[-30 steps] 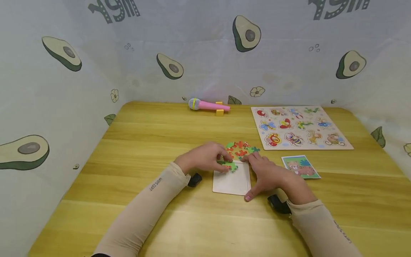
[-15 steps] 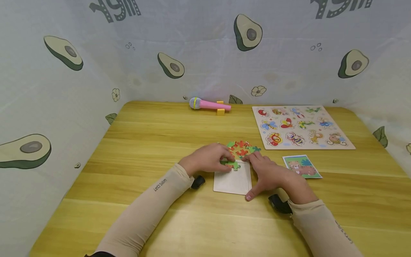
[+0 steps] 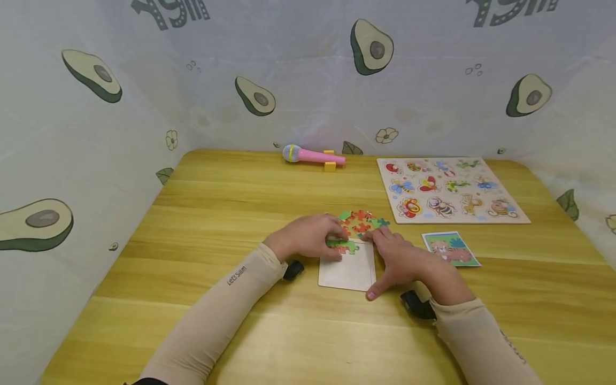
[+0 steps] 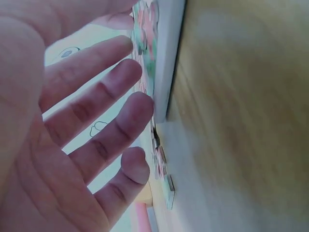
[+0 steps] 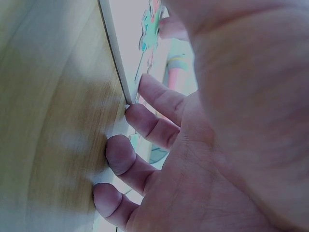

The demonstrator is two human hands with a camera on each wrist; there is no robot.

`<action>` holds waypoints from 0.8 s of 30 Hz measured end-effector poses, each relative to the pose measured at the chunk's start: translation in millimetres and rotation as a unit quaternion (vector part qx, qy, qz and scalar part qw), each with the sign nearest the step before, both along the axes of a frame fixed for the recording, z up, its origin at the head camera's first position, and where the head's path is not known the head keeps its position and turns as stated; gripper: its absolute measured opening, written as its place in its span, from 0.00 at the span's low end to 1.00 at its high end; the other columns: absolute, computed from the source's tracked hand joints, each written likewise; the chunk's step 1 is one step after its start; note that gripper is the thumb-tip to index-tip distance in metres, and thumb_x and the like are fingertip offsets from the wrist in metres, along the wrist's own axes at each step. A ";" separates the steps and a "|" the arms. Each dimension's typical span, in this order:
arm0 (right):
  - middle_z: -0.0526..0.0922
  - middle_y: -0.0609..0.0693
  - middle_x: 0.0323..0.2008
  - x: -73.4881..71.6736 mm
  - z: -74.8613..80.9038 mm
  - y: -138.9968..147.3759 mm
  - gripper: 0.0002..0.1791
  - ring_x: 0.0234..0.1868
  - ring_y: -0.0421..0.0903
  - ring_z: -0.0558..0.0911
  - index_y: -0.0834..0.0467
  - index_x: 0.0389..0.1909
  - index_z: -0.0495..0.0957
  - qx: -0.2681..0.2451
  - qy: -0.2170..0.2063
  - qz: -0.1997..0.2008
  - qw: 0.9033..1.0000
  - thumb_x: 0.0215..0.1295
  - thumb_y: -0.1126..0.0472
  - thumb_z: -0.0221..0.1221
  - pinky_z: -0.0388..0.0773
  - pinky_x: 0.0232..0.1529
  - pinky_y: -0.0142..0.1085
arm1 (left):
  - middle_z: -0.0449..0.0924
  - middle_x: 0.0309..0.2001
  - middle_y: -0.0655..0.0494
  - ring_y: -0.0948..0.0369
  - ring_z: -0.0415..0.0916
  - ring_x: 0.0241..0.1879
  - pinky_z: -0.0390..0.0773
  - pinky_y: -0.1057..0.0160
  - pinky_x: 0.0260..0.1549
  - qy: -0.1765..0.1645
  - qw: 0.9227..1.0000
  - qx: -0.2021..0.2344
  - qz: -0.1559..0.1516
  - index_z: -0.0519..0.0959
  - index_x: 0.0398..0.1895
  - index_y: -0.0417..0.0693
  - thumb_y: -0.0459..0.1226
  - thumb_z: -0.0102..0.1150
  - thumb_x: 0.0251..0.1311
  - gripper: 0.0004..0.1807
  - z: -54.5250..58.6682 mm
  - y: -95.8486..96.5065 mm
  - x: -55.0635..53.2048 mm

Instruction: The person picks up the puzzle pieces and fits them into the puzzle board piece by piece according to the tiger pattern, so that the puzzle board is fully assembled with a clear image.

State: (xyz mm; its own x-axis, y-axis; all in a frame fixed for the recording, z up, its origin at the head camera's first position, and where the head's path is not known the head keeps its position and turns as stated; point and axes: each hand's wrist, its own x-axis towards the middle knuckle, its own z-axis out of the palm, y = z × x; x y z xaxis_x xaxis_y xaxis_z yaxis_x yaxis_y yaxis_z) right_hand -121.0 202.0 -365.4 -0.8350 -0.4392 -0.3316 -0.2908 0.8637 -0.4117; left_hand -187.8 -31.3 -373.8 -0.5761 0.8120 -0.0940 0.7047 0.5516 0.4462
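A pale square puzzle board [image 3: 346, 272] lies in front of me in the head view. Joined green and red jigsaw pieces [image 3: 350, 247] lie along its far edge. My left hand [image 3: 313, 235] reaches over the board's left side, thumb and fingers around these pieces; its fingers [image 4: 118, 118] look loosely extended in the left wrist view. My right hand [image 3: 397, 259] rests along the right side, forefinger at the far corner and thumb by the near corner. Its other fingertips [image 5: 120, 153] touch the table. Loose jigsaw pieces [image 3: 361, 222] are heaped just beyond the board.
A picture card [image 3: 451, 249] with a bear lies right of my right hand. Behind it is a large wooden insect puzzle board [image 3: 449, 190]. A pink toy microphone [image 3: 315, 156] rests by yellow blocks [image 3: 329, 167] at the table's back edge. Avocado-printed cloth [image 3: 308, 64] surrounds the table.
My left thumb has drawn back slightly to the left, uncovering more of the joined pieces, which now sit flush near the board's far edge. My right hand has stayed in place.
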 end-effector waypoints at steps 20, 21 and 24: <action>0.62 0.63 0.64 1.0 0.4 -0.1 0.67 0.62 0.66 0.65 0.63 0.69 0.60 0.002 -0.005 -0.004 1.000 0.33 0.28 0.77 0.61 0.63 0.66 | 0.79 0.46 0.62 0.65 0.74 0.45 0.76 0.65 0.46 0.047 0.999 -0.018 -0.006 0.88 0.51 0.57 0.50 0.66 0.66 0.15 -1.6 3.5 0.7; 0.62 0.63 0.64 0.9 0.4 -0.2 0.67 0.62 0.66 0.65 0.63 0.69 0.60 0.002 -0.004 -0.004 1.000 0.33 0.28 0.76 0.61 0.63 0.66 | 0.79 0.46 0.62 0.65 0.74 0.45 0.76 0.65 0.46 0.050 0.999 -0.020 -0.007 0.88 0.51 0.57 0.50 0.66 0.66 0.15 -1.5 3.4 0.8; 0.62 0.64 0.64 0.7 0.3 -0.4 0.67 0.63 0.67 0.64 0.63 0.68 0.60 0.002 -0.003 -0.003 1.000 0.33 0.28 0.76 0.61 0.63 0.66 | 0.79 0.45 0.63 0.66 0.74 0.45 0.76 0.65 0.45 0.050 0.999 -0.018 -0.007 0.89 0.49 0.58 0.49 0.66 0.66 0.13 -1.0 3.4 0.9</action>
State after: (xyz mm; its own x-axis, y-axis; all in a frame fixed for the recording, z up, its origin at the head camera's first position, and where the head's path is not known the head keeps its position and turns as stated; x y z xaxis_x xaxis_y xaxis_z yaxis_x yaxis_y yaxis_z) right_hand -120.3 201.6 -365.1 -0.8358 -0.4326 -0.3380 -0.2831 0.8671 -0.4098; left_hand -186.9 -27.9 -374.8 -0.5733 0.8168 -0.0653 0.7524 0.5563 0.3528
